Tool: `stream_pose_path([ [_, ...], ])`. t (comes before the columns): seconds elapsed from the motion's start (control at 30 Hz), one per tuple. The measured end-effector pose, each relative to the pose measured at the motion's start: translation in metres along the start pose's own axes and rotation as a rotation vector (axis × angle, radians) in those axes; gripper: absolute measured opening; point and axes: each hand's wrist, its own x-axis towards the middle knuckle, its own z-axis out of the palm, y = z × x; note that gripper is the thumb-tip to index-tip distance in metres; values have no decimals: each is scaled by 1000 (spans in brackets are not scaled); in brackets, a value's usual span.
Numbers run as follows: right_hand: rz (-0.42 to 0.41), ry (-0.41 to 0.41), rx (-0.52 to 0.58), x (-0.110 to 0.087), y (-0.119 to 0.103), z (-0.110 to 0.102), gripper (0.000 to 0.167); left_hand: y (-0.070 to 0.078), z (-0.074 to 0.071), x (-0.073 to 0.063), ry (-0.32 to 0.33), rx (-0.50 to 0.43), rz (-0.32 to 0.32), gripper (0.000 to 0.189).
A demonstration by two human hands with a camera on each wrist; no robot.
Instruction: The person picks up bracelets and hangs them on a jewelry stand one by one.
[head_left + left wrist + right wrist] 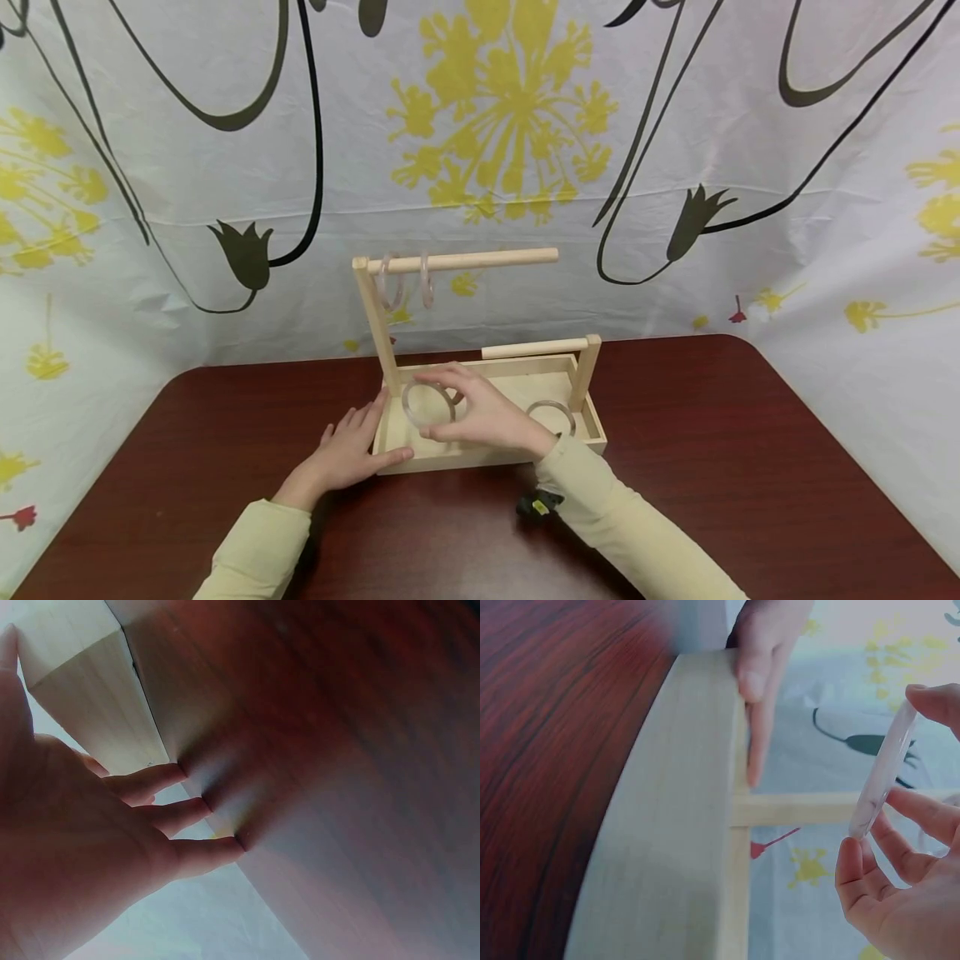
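Note:
My right hand [487, 414] pinches a pale translucent bangle [885, 769] between thumb and fingers, raised over the left part of a wooden tray stand [480, 457]. In the head view its ring faces me. My left hand [347, 452] rests at the tray's left end, thumb along the front edge. In the left wrist view the fingers are spread, fingertips [241, 844] on the tabletop beside the wood. Two bangles, one [427, 285] right of the other [383, 283], hang near the post on the upper rod [487, 258]. Another bangle [551, 404] leans in the tray's right part.
A tall post [377, 325] rises at the tray's left and carries the upper rod, whose right end is free. On the right a short post [587, 372] bears a lower rod [532, 348] pointing left. The dark red table [697, 433] meets a patterned cloth backdrop [525, 317].

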Motion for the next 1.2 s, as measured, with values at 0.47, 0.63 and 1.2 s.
stream_pose_path([
  [0.47,-84,59,-31,-5,-28,-15,67,1,-1,-3,2,-9,0,103],
  [0.63,-130,88,-17,-7,-30,-24,69,1,-1,-2,9,-3,0,103],
  [1.2,-200,216,-25,-10,-37,-51,65,0,0,-2,6,-10,4,103],
])
